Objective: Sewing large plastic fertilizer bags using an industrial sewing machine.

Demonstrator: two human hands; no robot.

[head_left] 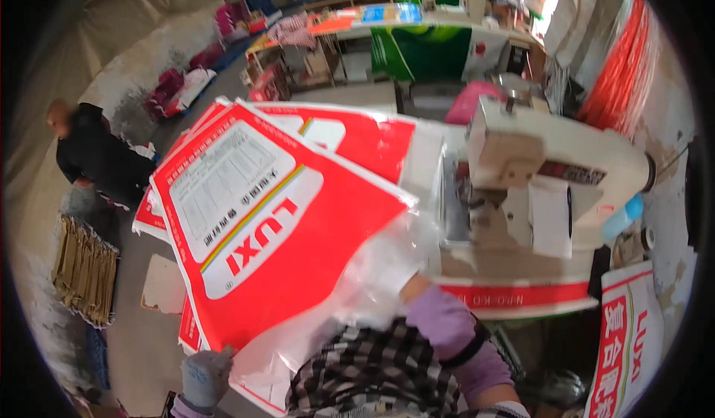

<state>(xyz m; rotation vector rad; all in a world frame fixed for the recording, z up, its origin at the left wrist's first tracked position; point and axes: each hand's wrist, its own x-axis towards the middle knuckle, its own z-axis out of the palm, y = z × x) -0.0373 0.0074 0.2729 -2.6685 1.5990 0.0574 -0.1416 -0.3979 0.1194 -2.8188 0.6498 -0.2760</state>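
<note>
A large red-and-white printed sack lies slanted in front of me, on top of other similar sacks. A translucent plastic film liner shows along its near side. My left hand, in a grey glove, is closed on the sack's near left corner. My right hand reaches out of a purple sleeve into the crumpled film at the sack's right end. Film blurs and covers the right fingers. Just right of that hand stands a cream sewing machine.
A white paper hangs on the machine. Red strands hang at the far right, above another printed sack. A person in dark clothes is at the left, near a bundle of folded brown material. Cluttered tables stand behind.
</note>
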